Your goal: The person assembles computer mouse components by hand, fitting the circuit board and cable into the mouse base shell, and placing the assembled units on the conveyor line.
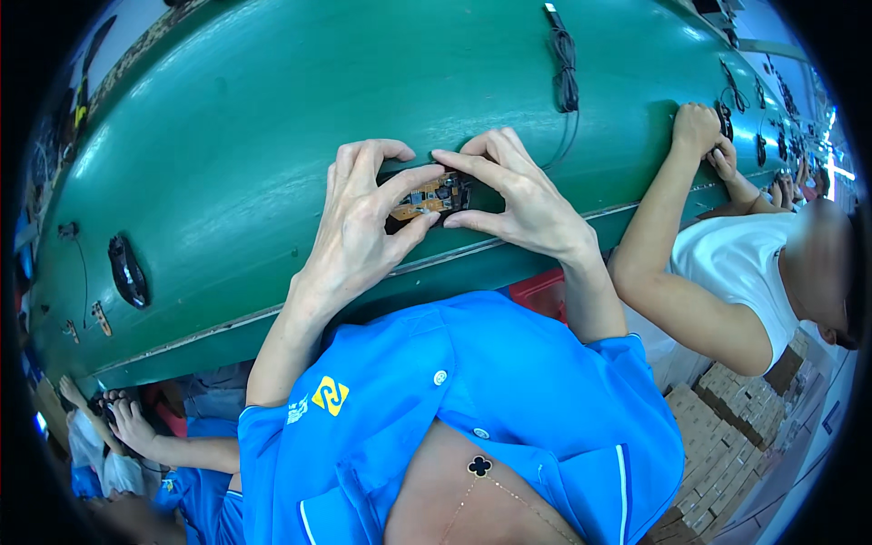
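Both of my hands meet over a black computer mouse base with an orange circuit board inside it, resting on the green conveyor belt. My left hand wraps the left side of the base, thumb under the board and fingers arched over the top. My right hand grips its right side, index finger and thumb pinching the edge. The black cable of the mouse runs away up the belt, coiled partway.
A finished black mouse and small parts lie on the belt at left. A person in a white shirt works at right, hand on the belt. Another person's hands show at lower left. Stacked cardboard boxes stand at lower right.
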Demonstrator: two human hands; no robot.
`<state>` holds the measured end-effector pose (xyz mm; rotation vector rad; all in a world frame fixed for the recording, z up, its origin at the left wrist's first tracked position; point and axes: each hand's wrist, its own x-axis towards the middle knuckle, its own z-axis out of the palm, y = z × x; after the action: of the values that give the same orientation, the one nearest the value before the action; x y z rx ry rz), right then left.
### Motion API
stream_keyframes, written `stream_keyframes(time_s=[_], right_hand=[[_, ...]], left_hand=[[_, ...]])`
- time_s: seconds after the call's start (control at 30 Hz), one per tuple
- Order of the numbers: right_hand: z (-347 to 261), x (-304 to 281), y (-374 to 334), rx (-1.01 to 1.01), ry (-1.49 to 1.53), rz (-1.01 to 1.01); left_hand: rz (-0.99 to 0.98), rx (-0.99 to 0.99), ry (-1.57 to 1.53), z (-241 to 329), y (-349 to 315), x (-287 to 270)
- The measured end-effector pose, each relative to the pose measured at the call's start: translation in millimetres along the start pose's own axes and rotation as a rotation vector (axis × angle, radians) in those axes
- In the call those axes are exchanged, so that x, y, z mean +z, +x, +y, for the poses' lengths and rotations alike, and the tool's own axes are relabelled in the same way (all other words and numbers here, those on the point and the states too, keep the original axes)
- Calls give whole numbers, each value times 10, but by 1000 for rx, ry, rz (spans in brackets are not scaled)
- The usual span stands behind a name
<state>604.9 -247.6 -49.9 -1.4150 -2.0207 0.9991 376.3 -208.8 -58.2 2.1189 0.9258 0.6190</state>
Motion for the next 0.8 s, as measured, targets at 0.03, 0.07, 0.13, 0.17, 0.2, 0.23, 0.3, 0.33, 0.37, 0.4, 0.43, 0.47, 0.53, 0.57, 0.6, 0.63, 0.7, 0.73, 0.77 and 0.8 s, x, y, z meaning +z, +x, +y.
stream_keyframes(time_s=[0.03,0.07,0.13,0.17,0.2,0.23,0.3,0.33,0.37,0.4,0.43,0.47,0.53,0.57,0.6,0.63,0.7,0.73,0.77,0.8], right_hand=[[-21,31,18,-7,6,-7],[-46,55,34,-17,2,5],[-90,91,59,-33,-7,31],[-102,108,70,-40,-12,45],[-106,115,76,-43,-11,40],[-107,120,79,-65,-11,60],[-106,127,81,-109,-11,99],[-105,130,84,-131,-11,118],[-109,142,90,-135,-7,114],[-116,154,96,-145,-20,103],[-123,165,103,-155,-34,92],[-131,174,110,-166,-48,80],[-148,183,117,-180,-58,65],[-160,177,119,-175,-78,40],[-173,167,122,-169,-97,16],[-186,156,126,-163,-117,-9],[-200,141,147,-159,-136,-36],[-202,133,164,-160,-164,-48],[-203,126,181,-161,-193,-59],[-201,122,197,-161,-222,-70]], left_hand=[[4,-9,5,-6,-35,-21],[16,-23,15,-6,-67,-33],[38,-48,33,1,-118,-44],[49,-60,41,2,-139,-52],[52,-64,42,8,-147,-62],[41,-69,33,18,-147,-81],[20,-79,13,38,-144,-121],[10,-84,4,38,-151,-131],[13,-89,7,27,-170,-144],[26,-93,-24,11,-191,-156],[40,-97,-54,-6,-214,-166],[54,-100,-84,-23,-238,-174],[72,-109,-112,-43,-296,-169],[91,-115,-109,-56,-336,-148],[109,-121,-106,-70,-376,-125],[127,-126,-103,-80,-409,-105],[148,-134,-100,-88,-436,-93],[172,-151,-104,-83,-429,-80],[196,-168,-108,-77,-418,-65],[219,-185,-112,-75,-406,-51]])
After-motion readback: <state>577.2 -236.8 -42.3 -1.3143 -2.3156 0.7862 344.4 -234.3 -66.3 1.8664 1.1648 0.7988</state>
